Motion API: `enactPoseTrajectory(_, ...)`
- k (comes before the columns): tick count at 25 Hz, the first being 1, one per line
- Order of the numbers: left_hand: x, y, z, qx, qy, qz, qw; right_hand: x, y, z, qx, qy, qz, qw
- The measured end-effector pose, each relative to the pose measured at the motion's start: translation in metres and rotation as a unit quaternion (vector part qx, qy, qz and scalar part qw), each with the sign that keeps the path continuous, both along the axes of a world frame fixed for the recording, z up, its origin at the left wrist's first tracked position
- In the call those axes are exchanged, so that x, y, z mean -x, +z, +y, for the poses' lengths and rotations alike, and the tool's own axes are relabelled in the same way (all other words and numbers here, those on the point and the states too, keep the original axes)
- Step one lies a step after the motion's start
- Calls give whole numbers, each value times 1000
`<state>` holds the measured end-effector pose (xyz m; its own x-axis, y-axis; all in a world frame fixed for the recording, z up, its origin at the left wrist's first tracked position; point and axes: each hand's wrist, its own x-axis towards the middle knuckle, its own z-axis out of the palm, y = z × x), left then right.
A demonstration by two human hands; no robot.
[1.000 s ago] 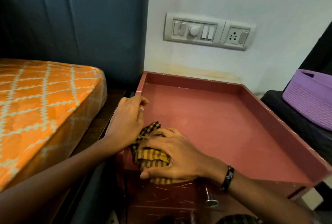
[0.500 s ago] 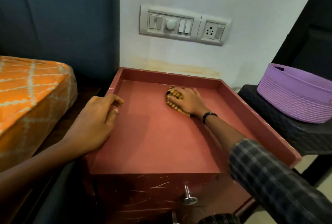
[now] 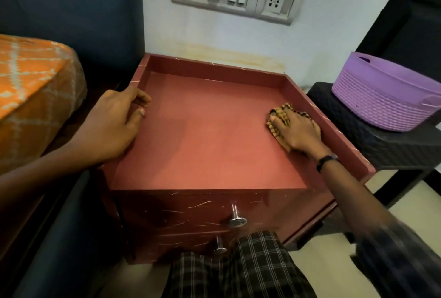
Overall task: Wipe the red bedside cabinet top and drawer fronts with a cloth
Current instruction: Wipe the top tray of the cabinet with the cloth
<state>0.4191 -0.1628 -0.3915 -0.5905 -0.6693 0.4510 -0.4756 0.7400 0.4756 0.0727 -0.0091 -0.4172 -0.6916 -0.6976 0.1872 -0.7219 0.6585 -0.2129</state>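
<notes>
Right hand (image 3: 296, 130) lay flat, palm down, pressing checked cloth (image 3: 279, 116) onto red cabinet top (image 3: 210, 140) against right rim; left hand (image 3: 114, 125) curled over left rim, gripping it; scratched drawer front (image 3: 191, 214) below, untouched; purple basket (image 3: 386, 97) beside cabinet; steel knob (image 3: 237, 220) on drawer.
</notes>
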Motion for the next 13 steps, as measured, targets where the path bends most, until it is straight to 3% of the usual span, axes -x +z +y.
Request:
enactPoseTrajectory(3,0,2,2,-17,0,19,1000,-44,-10,63,-2,-46,4,999)
enactPoseTrajectory(6,2,5,5,-21,7,36,999,-80,-10,66,-11,-63,-1,998)
enactPoseTrajectory(9,3,5,5,-20,14,27,999,-126,-8,31,-13,49,15,999)
enactPoseTrajectory(13,3,1,1,-30,14,29,999,-204,-12,-29,55,218,9,974)
